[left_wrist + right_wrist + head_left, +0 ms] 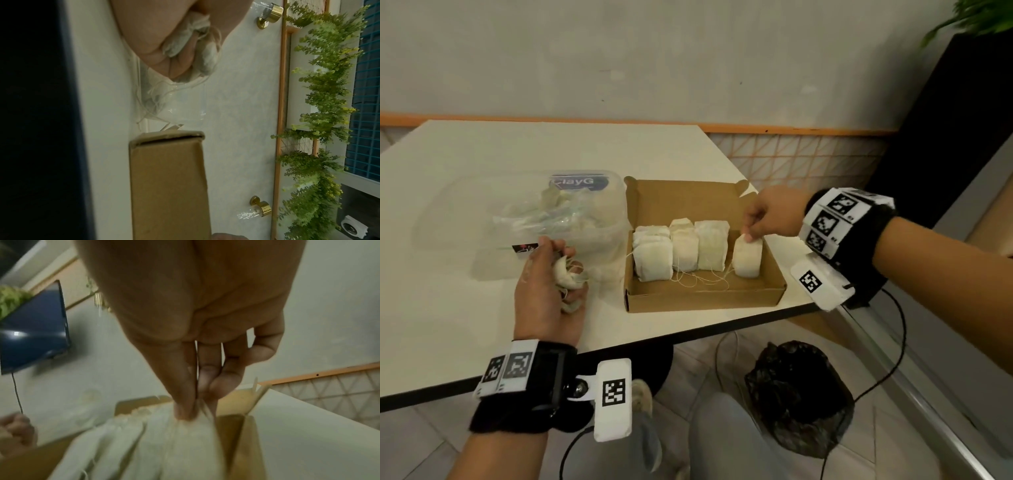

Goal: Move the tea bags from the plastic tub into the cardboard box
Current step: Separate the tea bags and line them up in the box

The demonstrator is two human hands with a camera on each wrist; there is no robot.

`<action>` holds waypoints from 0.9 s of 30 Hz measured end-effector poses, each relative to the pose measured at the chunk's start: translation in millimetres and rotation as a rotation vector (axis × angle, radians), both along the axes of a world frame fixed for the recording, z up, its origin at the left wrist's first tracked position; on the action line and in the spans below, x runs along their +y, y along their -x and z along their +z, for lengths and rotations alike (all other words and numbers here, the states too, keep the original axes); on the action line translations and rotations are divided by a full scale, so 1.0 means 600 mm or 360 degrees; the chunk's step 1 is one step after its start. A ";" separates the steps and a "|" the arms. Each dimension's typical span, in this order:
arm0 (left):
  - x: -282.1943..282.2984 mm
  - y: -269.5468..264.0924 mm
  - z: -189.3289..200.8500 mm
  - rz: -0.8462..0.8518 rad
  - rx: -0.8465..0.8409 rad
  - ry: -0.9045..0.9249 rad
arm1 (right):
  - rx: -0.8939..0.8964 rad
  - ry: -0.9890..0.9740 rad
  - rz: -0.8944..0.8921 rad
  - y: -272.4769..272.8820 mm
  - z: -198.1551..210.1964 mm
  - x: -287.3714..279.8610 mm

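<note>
Cardboard box (703,294): open, lid flap raised at far side, long axis running left to right along near edge of table (465,154); just right of plastic tub (616,192), the two touching or nearly so.

Tea bags in box (681,248): four upright stacks in a row along the box's long axis, flat faces toward near wall, top edges up; strings (702,279) trailing loose on box floor in front. Three left stacks touching one another; fourth, rightmost stack (747,257) standing slightly apart, beside right wall.

Right hand (768,217): reached in from right, above box; thumb and fingertips (183,412) closed together in a pinch on top edge of rightmost stack, little finger curled clear. In right wrist view, same pinch seen from above, bag (191,443) hanging below fingers, upright.

Left hand (548,291): palm up, over table just in front of tub, fingers curled round a crumpled bunch of tea bags (566,274), strings tangled and hanging over fingers. In left wrist view, bunch (185,42) bulging out between curled fingers, no clear long axis.

Plastic tub: clear, open, far left of box; more tea bags (571,212) heaped inside at mixed angles, count unclear. Dark label on far wall.

Below table edge: black bag-lined bin (798,394), cables, person's knees.
</note>
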State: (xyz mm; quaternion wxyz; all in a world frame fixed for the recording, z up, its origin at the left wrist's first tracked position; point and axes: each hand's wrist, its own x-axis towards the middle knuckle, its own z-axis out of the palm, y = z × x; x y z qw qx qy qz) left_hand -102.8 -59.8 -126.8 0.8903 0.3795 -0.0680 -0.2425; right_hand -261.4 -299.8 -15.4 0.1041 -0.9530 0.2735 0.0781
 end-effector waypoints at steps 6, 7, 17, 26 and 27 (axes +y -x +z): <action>-0.001 -0.001 -0.001 -0.0009 -0.0004 0.0004 | 0.0011 0.0150 -0.0008 -0.030 -0.019 -0.026; -0.001 -0.001 -0.001 -0.0011 -0.0002 0.0004 | -0.0009 0.0162 -0.0012 -0.033 -0.020 -0.028; -0.001 -0.002 -0.002 -0.0012 -0.0011 -0.0022 | -0.0161 0.0185 -0.0067 -0.028 -0.025 -0.036; -0.001 -0.004 -0.007 -0.0028 -0.0037 -0.0015 | -0.0282 0.0193 -0.0085 -0.005 -0.018 -0.025; -0.001 -0.005 -0.008 -0.0036 -0.0036 -0.0013 | -0.0202 0.0158 -0.0062 -0.001 -0.021 -0.019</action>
